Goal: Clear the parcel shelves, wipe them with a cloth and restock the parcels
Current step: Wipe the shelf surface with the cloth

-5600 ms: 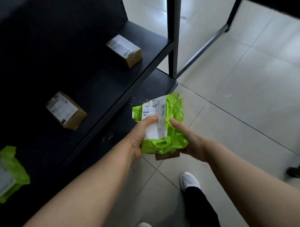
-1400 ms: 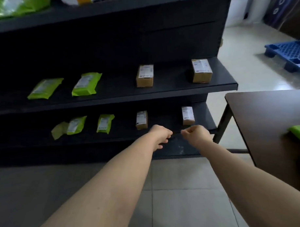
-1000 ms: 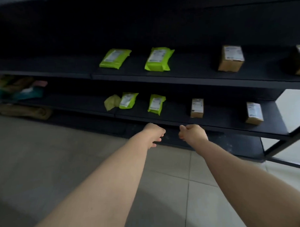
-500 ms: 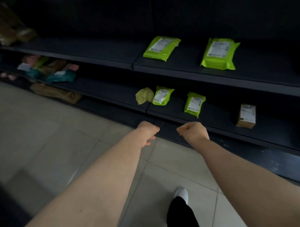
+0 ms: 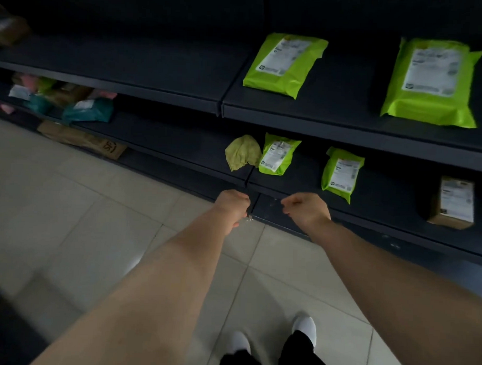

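Observation:
My left hand and my right hand hang side by side in front of the dark shelves, fingers loosely curled, both holding nothing. Just above them on the lower shelf a crumpled yellow-green cloth lies against a small green parcel. A second small green parcel and a brown box lie further right. The upper shelf carries two larger green parcels.
At the far left of the lower shelf lies a heap of mixed teal and pink bags. A flat brown carton lies below it. Pale floor tiles spread on my left; my white shoes stand below.
I have let go of the green parcel I held earlier. My view has swung left along the shelves and closer to them, bringing the cloth just above my hands, which stay empty.

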